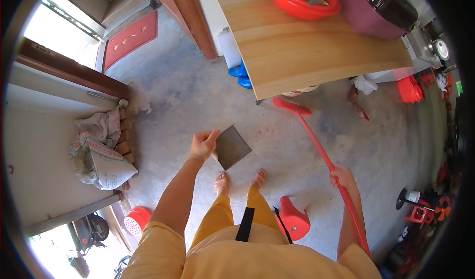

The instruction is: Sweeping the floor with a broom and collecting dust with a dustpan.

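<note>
My left hand [205,145] is closed around the handle of a grey dustpan [233,147], whose flat pan extends to the right of the fist, in front of my feet. My right hand [342,176] grips the long red handle of a broom [318,144]. The broom's red head [291,106] points away from me, near the front corner of the wooden table. Most of the dustpan's handle is hidden by my fingers. Small specks lie on the concrete floor [267,130] between the dustpan and the broom head.
A wooden table [319,52] at the top bears a red basin [308,9] and a purple bin [374,11]. Woven sacks [107,164] rest beside bricks at the left wall. A red plastic stool [295,221] stands near my right leg, a red bucket [137,219] at lower left. A red doormat [131,39] lies beyond.
</note>
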A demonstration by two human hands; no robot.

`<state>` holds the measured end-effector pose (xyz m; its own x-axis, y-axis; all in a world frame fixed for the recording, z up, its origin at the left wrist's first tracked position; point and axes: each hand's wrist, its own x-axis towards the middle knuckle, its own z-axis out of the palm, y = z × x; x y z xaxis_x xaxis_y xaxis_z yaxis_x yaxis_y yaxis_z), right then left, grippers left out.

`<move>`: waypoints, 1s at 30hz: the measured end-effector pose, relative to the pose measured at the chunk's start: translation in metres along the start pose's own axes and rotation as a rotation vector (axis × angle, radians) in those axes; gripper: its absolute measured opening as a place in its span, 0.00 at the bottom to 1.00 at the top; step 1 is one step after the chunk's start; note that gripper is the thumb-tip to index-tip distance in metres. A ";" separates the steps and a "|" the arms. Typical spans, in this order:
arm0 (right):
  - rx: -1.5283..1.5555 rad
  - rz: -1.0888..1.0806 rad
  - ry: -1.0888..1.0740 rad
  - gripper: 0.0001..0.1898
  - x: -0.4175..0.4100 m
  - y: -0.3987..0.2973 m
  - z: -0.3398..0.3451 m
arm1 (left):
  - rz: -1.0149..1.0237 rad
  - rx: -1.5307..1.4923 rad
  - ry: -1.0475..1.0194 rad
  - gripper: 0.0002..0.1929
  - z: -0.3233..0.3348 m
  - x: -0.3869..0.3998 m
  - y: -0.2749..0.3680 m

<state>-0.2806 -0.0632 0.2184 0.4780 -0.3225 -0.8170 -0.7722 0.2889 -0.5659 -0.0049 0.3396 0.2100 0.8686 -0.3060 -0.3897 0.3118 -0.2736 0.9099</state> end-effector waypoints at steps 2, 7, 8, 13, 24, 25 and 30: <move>0.012 -0.028 -0.066 0.23 0.015 0.008 0.010 | -0.002 -0.009 -0.014 0.23 0.007 0.001 0.000; -0.144 0.063 -0.134 0.25 -0.021 0.019 0.081 | 0.009 0.053 -0.024 0.22 -0.008 0.008 -0.004; -0.149 0.057 -0.144 0.25 -0.029 0.007 0.086 | 0.012 0.054 -0.012 0.22 -0.010 0.009 -0.001; -0.205 -0.044 -0.106 0.24 -0.025 -0.039 0.104 | -0.001 0.028 -0.032 0.22 -0.011 0.012 0.001; -0.154 0.087 -0.086 0.22 -0.073 0.001 0.084 | -0.070 0.038 -0.080 0.23 -0.038 0.012 -0.005; -0.154 0.089 -0.086 0.22 -0.072 0.002 0.075 | -0.080 0.040 -0.102 0.23 -0.039 0.012 -0.003; 0.136 0.085 0.211 0.17 -0.037 0.017 0.028 | -0.067 0.064 -0.087 0.23 -0.040 0.014 -0.003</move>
<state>-0.2993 -0.0209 0.2361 0.3050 -0.4681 -0.8293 -0.7359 0.4369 -0.5173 0.0219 0.3728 0.2072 0.8090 -0.3626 -0.4626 0.3401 -0.3532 0.8715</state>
